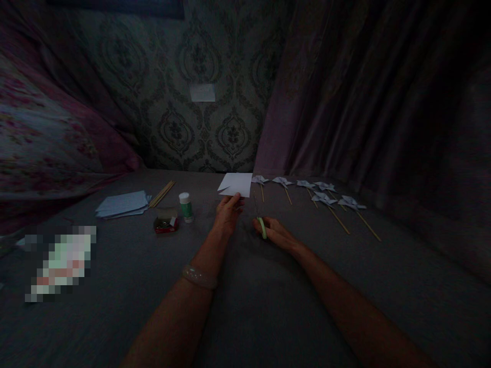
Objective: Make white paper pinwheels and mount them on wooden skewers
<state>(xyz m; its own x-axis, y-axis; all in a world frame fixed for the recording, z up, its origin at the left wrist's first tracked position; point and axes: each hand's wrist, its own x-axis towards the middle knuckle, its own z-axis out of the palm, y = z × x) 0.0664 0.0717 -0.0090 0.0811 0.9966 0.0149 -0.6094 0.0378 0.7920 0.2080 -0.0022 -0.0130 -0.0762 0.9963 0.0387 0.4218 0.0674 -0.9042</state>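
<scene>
My left hand [228, 211] pinches the near edge of a white folded paper sheet [236, 184], holding it just above the dark grey surface. A pale bracelet sits on that wrist. To the right, my right hand [273, 231] is closed round the green handle of a pair of scissors [262, 225], whose blades point away toward the paper. The two hands are a short distance apart in the middle of the view.
Several paper pinwheels on wooden sticks [324, 199] lie in a row at the right. At the left are a stack of paper sheets [123, 204], loose sticks [162, 193], a glue bottle [186, 207] and a small red box [165, 224]. A curtain hangs right; floral bedding is left.
</scene>
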